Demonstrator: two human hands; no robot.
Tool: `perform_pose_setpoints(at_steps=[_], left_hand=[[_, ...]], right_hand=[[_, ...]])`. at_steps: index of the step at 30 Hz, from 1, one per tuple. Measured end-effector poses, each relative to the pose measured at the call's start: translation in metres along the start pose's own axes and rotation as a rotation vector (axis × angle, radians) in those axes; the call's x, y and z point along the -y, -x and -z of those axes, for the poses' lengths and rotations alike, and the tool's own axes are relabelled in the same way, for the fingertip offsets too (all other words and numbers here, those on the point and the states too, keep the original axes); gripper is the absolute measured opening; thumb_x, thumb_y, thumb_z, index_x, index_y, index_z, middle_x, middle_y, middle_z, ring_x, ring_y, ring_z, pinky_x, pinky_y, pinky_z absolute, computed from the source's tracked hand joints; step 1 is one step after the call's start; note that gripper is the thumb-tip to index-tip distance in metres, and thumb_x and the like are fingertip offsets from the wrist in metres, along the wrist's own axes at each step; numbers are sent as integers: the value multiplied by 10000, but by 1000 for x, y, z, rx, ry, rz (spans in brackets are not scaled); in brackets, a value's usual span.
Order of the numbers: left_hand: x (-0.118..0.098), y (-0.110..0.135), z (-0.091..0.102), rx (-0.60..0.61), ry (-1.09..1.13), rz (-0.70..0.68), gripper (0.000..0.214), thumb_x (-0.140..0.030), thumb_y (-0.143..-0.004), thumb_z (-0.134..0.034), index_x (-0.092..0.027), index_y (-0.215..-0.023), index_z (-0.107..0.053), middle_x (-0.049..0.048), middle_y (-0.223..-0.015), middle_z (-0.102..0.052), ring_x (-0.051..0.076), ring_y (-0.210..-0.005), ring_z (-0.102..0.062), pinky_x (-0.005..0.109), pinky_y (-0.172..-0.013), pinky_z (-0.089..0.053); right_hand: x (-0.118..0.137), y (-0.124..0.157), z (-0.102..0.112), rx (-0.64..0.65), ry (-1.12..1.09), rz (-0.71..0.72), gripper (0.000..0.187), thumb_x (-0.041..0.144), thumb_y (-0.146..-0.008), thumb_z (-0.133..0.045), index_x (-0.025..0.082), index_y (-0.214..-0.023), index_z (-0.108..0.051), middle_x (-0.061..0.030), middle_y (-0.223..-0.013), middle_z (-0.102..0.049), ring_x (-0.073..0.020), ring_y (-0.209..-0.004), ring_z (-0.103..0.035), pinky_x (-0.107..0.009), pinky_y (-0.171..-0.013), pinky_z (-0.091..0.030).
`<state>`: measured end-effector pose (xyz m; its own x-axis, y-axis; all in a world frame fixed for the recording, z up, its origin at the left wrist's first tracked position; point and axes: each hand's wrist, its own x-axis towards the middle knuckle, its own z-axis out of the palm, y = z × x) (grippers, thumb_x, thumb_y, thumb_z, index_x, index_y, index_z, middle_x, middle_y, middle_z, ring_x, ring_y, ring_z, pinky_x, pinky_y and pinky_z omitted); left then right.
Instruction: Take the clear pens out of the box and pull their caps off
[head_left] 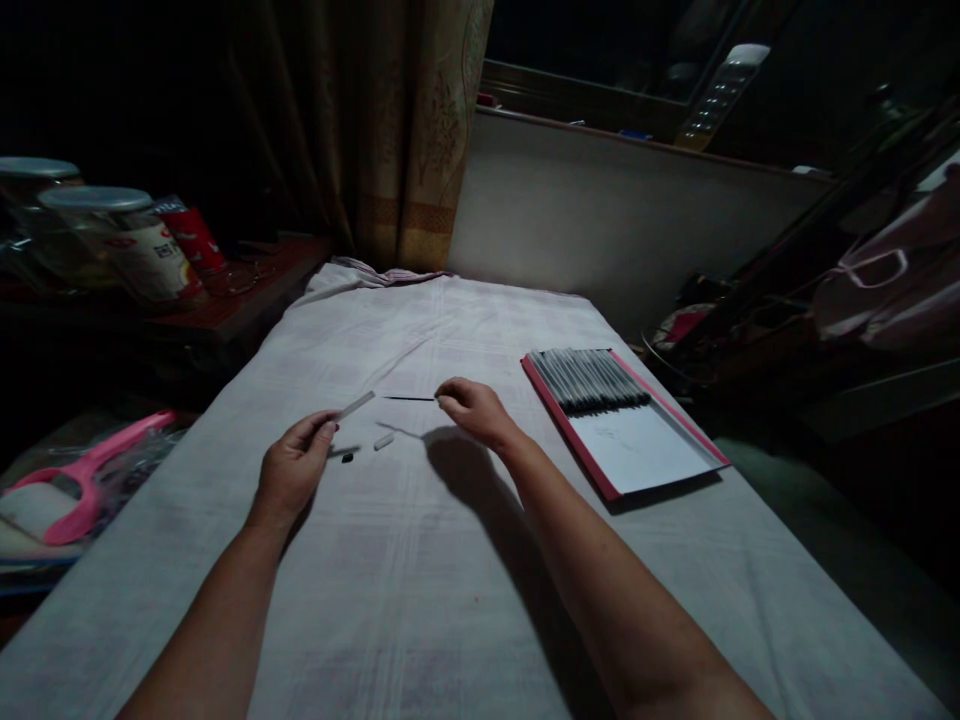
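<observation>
My left hand [292,462] is closed on a clear pen barrel [355,406] that points up and to the right. Between the fingertips of my right hand [472,408] is a thin dark pen refill [407,399], its tip aimed left toward the barrel's end. A small gap separates the two. On the cloth below them lie a pale pen cap [384,441] and a small black plug-like piece [347,458]. To the right, an open box [637,455] with pink-red sides holds a row of clear pens [589,378] with dark ends.
A pale checked cloth [360,600] covers the table. Lidded jars [142,250] and a red can [193,238] stand on a dark side cabinet at left. Pink scissors [90,485] lie beside the table's left edge. A curtain [405,130] and a wall [555,200] close off the back.
</observation>
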<state>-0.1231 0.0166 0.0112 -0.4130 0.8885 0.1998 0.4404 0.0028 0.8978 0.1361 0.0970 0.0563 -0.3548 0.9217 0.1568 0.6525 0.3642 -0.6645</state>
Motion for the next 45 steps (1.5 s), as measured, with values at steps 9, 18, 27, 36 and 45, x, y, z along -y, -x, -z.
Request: perform_pose_setpoints(at_steps=[9,18,27,36,45], left_hand=[[4,2,0,113,-93,-69,411,-534,-768,-594,-242,-1003,-763,61,-1061,-773,263,-1016,-705,399,-960,-551],[1,5,1,145,-148,-118,404,-534,-801,-567,-251,-1014,-762,51,-1086,-764,257,-1033,-695,413,-994,-541],[2,0,7,145,-291,-249,361,-508,-817,-532,-272,-975,-756,58,-1032,-766,268,-1037,-685,404,-983,-525],[-7,2,13,-24,103,33,395,-524,-789,-608,-252,-1066,-684,46,-1023,-750,231,-1013,-693,281,-715,-558],[-6,-3,12,-56,223,69,411,-509,-737,-664,-226,-1035,-677,46,-985,-741,208,-965,-684,233,-613,-518]], right_hand=[[-11,28,6,-243,-850,-234,275,442,-598,-729,205,-697,-630,54,-584,-530,-86,-507,-417,-219,-479,-323],[1,23,-4,-147,-810,-184,254,433,-624,-708,206,-691,-616,57,-584,-528,-91,-532,-434,-224,-503,-363],[12,11,-14,-99,-783,-132,191,352,-688,-648,206,-801,-600,80,-612,-517,-85,-532,-440,-221,-512,-359],[43,3,-44,32,-527,-29,541,266,-832,-696,190,-1344,-541,-14,-935,-711,-143,-794,-642,-289,-757,-513],[73,21,-93,161,387,393,190,310,-968,-616,218,-1019,-774,-75,-1148,-751,-272,-1095,-598,-395,-869,-453]])
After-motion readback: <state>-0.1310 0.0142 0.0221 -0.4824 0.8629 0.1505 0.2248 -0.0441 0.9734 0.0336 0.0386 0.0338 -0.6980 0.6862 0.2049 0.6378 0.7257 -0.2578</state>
